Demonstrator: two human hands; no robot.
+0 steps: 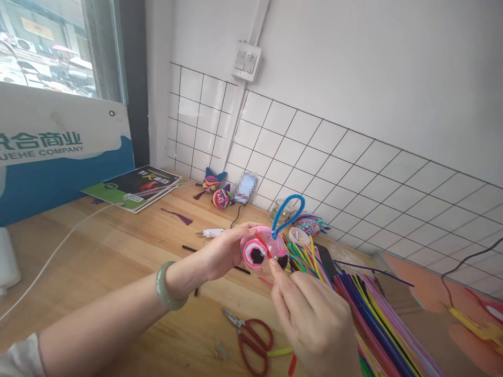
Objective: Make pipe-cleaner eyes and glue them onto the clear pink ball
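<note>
In my left hand [223,251] is a clear pinkish rounded craft piece [265,268] with two ringed eyes, pink and white around black centres. The fingers wrap around its far left side, partly hidden behind it. A blue pipe cleaner loop [288,201] rises from its top. My right hand [314,314] is closed at the front of the piece, its index fingertip at the lower end of a short red pipe cleaner [262,242] lying slanted between the eyes. The thumb is mostly hidden. Red-handled scissors [251,335] lie on the table below, left of my right hand.
Many coloured pipe cleaners [377,309] spread over the right side. A glue gun [212,233], a purple tassel [178,215] and yarn-wrapped ornaments [222,198] lie farther back. A booklet [137,187] is at left; a yellow tool [475,324] lies far right.
</note>
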